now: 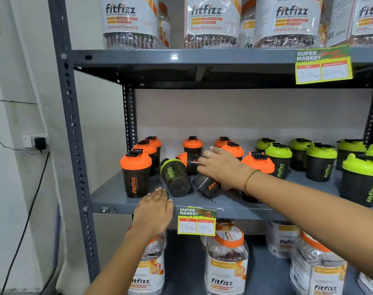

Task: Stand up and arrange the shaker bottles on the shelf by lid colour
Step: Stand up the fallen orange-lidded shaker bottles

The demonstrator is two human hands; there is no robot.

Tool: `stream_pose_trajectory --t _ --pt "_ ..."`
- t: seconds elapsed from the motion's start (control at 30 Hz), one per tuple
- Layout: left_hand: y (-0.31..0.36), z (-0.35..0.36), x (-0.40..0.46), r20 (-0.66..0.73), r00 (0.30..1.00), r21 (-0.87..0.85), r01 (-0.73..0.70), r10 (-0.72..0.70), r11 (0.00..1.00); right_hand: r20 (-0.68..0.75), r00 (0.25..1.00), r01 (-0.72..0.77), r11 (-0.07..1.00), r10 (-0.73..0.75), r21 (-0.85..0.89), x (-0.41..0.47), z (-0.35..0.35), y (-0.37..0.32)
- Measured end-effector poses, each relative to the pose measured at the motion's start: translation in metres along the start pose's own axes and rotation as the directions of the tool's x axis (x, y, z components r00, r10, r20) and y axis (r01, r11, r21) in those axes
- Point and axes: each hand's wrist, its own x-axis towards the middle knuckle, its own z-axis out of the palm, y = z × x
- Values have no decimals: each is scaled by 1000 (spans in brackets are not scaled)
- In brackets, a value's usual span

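On the grey middle shelf (115,198), orange-lidded shaker bottles (135,173) stand upright at the left and centre. Green-lidded ones (321,162) stand at the right. Three bottles lie on their sides in the middle: a green-lidded one (175,177), an orange-lidded one (188,160) behind it, and a dark one with orange lettering (206,185). My right hand (222,168) reaches in over that dark bottle. Its fingers are spread, with the fingertips touching the fallen orange-lidded bottle. My left hand (154,211) hovers flat and open at the shelf's front edge, below the fallen green-lidded bottle.
Large Fitfizz jars (211,20) fill the shelf above, and more jars (226,265) stand on the shelf below. Yellow price tags (196,222) hang from the shelf edges. The grey upright post (74,133) bounds the left side. A wall socket with a plug (37,142) is further left.
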Motion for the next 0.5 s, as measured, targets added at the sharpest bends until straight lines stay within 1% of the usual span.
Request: stream_pose_trajectory --t 0.07,0.3,0.4,0.5 --pt "0 0 1 2 1000 6 -6 6 1000 -31 999 17 997 -19 -70 2 -5 -6" --pt "2 -3 1 15 1000 -6 -4 4 1000 -2 993 113 949 -119 -293 1 -8 -20" --pt "3 -3 1 20 1000 -10 1 -1 1000 -42 983 148 911 -178 -385 -3 -7 -23" --pt "3 -2 0 24 1000 -10 5 -5 1000 -68 971 177 885 -228 -430 -5 -9 -25"
